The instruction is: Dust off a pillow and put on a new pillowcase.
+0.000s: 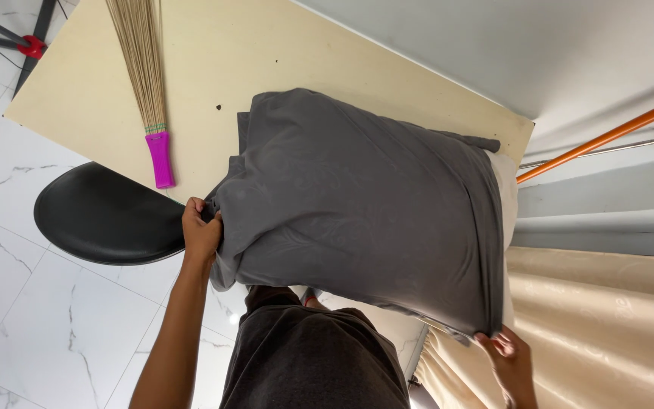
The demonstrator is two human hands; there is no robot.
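Note:
A pillow in a dark grey pillowcase (pixel 357 204) lies across the near edge of a cream table (pixel 266 60). White pillow fabric (pixel 506 189) shows at the case's right end. My left hand (pixel 200 231) grips the bunched left corner of the grey case. My right hand (pixel 510 362) pinches the case's lower right corner beside the white pillow edge.
A straw broom with a pink handle (pixel 159 155) lies on the table's left part. A black round stool (pixel 107 216) stands at the table's left edge over white marble tiles. An orange pole (pixel 607 138) leans at the right, above a cream curtain (pixel 607 333).

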